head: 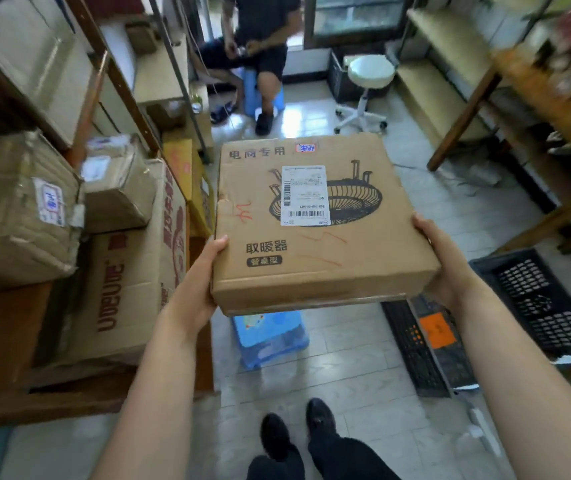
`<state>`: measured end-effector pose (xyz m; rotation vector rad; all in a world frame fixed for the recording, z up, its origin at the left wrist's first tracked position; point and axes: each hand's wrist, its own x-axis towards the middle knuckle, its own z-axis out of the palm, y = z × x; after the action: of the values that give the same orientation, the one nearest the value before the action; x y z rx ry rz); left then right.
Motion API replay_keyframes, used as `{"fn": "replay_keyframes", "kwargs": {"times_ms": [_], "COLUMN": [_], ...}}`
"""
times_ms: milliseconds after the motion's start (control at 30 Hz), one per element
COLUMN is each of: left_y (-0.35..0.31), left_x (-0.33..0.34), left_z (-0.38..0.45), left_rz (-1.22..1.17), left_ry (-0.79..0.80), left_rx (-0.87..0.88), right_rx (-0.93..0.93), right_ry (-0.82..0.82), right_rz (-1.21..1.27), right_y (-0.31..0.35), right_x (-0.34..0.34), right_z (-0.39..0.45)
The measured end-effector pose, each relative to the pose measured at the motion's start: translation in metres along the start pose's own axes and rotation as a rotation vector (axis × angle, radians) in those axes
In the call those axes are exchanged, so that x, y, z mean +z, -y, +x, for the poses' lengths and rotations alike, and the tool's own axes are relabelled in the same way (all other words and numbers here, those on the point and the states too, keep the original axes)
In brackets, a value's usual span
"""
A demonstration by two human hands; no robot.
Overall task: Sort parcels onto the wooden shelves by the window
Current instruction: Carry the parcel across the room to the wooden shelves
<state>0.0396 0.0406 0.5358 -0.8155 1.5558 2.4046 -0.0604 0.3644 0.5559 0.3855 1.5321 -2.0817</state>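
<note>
A flat square cardboard parcel [356, 251] with a white shipping label and a black heater drawing is held level in front of me, above the tiled floor. My left hand [198, 282] grips its left edge, thumb on top. On the opposite side my right hand [445, 261] clasps the right edge, fingers underneath. Wooden shelves [93, 88] on my left carry several taped cardboard boxes [17, 209]. More wooden shelving [540, 98] runs along the right side.
A blue plastic stool [270, 337] stands on the floor under the parcel. Black plastic crates [540, 303] lie at the right. A white swivel stool [369, 74] stands ahead. A person [260, 36] sits on a blue stool near the doorway.
</note>
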Motion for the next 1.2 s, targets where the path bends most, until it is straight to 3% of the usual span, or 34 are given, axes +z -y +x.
{"fn": "replay_keyframes", "kwargs": {"times_ms": [233, 633, 933, 1200], "left_y": [-0.032, -0.065, -0.086, -0.130], "left_x": [0.010, 0.023, 0.073, 0.161], "left_z": [-0.042, -0.025, 0.067, 0.201], "left_rz": [-0.021, -0.067, -0.060, -0.058], "left_ry": [-0.029, 0.022, -0.016, -0.060], "left_rx": [0.126, 0.186, 0.175, 0.137], "right_rx": [-0.095, -0.161, -0.096, -0.073], "right_ry": [0.032, 0.050, 0.053, 0.059], "right_rz": [0.049, 0.041, 0.047, 0.029], "right_y": [0.024, 0.062, 0.115, 0.220], "right_x": [0.019, 0.029, 0.000, -0.041], "right_z": [-0.038, -0.032, 0.060, 0.190]}}
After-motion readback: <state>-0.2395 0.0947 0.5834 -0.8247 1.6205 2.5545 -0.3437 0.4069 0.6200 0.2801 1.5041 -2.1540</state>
